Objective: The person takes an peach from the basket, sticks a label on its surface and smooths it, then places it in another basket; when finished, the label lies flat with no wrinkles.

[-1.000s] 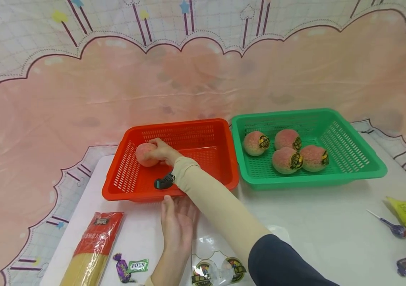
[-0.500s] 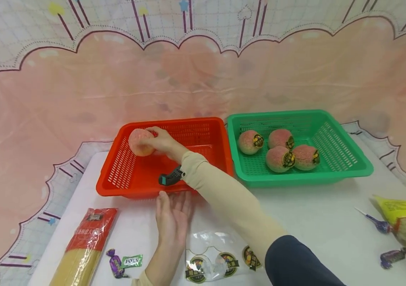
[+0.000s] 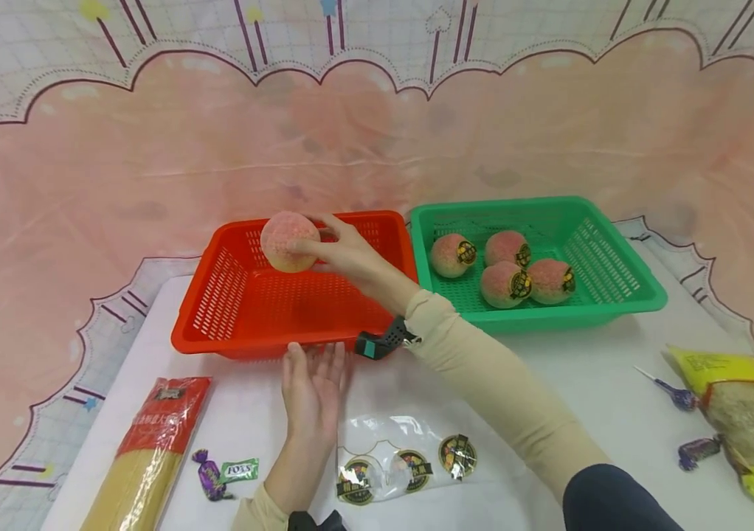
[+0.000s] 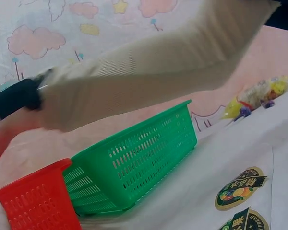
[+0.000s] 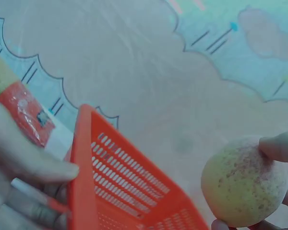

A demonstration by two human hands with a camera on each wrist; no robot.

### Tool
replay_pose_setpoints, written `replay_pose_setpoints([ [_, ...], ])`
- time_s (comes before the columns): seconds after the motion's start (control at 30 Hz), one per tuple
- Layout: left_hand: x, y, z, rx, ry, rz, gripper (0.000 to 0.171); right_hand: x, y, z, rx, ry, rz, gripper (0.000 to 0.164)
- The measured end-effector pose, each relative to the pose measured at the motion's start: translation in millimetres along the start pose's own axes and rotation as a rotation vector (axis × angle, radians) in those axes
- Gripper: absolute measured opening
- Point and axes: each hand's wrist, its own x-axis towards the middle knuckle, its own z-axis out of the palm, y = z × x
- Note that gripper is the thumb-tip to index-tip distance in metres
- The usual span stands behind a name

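Observation:
A pink-and-yellow peach point(image 3: 289, 242) is held by my right hand point(image 3: 357, 254), its thumb and fingers around the fruit, above the red basket point(image 3: 264, 310). The right wrist view shows the peach point(image 5: 245, 182) near the basket's raised side. My left hand point(image 3: 313, 398) lies palm up at the front of the red basket, fingers extended and reaching its front edge. To the right stands the green basket point(image 3: 550, 317), holding several peaches point(image 3: 506, 284) with black-and-gold round stickers. A clear plastic sheet with round fruit stickers point(image 3: 410, 470) lies in front of the left hand's right side.
At the left lies a packet of noodles point(image 3: 144, 450), with a purple wrapped candy point(image 3: 209, 476) and a green Fox's candy point(image 3: 240, 470) beside it. On the right are a lollipop point(image 3: 681, 398), another purple candy point(image 3: 699, 451) and a yellow bag point(image 3: 749, 424).
My right hand has lifted the peach from the red basket's left part and carried it up and to the right. The left hand stays at the basket's front edge.

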Motion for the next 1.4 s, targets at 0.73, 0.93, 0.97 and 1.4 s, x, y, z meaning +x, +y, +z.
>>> replay_pose_setpoints([
  [0.73,2.3,-2.1,-0.8,0.026,0.023,0.015,0.042,-149,20,-84,-0.133,0.056,-0.003,0.056],
  [0.93,1.9,-1.6,-1.4,0.008,0.03,0.023,0.04,-173,47,-95,-0.128,0.012,-0.037,0.058],
  [0.97,1.9,-1.5,-1.3,0.003,0.03,0.024,0.039,-176,52,-96,-0.131,0.001,-0.044,0.059],
  [1.4,2.5,1.3,-1.2,0.035,-0.003,0.024,0.023,-194,106,-104,-0.16,-0.071,0.06,0.059],
])
